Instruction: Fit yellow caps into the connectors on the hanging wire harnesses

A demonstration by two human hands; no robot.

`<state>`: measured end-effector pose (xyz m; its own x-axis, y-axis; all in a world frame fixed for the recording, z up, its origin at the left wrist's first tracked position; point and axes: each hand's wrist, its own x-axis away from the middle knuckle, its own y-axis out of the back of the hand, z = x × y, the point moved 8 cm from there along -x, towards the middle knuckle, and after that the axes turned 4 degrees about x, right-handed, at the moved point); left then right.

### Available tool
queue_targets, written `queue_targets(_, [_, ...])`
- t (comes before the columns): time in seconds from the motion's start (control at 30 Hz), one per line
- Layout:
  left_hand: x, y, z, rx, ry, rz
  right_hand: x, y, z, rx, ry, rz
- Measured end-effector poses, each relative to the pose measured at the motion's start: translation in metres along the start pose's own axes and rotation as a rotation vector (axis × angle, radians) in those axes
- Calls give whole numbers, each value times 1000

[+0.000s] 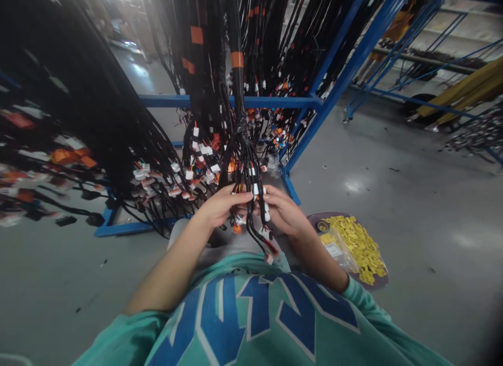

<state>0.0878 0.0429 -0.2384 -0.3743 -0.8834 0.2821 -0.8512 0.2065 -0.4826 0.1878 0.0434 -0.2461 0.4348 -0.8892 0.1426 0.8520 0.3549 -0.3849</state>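
Note:
A black wire harness (pixel 238 83) with an orange tape band hangs down in front of me and splits into several taped branches. My left hand (pixel 225 204) is closed around the branches from the left, its thumb lying across them. From the right, my right hand (pixel 283 211) pinches the branches near some white labels (pixel 255 189). Below my fingers the loose ends hang free, with an orange connector (pixel 236 229) and a white connector (pixel 269 258) at their tips. My fingertips behind the bundle are partly hidden.
More harnesses with white and orange connectors (pixel 202 151) hang on a blue metal rack (pixel 275 101). On the floor at right, a shallow tray (pixel 383 282) holds yellow plastic pieces (pixel 359 245) and a clear bag (pixel 341 250). Another blue rack (pixel 416 93) stands farther right, near a person in yellow.

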Motion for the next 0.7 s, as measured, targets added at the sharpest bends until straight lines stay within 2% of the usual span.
queue_targets(0.07, [1,-1,4,17,24,37,2,-4,-3,4,-11,26])
queue_targets(0.27, [0,6,15,44,119,-35,1,5,-21,72,-45,-15])
queue_targets(0.4, [-6,6,20,161,152,-41,-2,5,-25,130,-18,33])
queue_targets(0.53, [-12,12,23,274,205,-139,-1,-1,-23,164,15,79])
queue_targets(0.6, [-12,14,26,284,251,-168,0,-5,-27,106,-33,117])
queue_targets(0.7, [-12,11,31,288,309,-113,1,-9,-39,-2,-157,193])
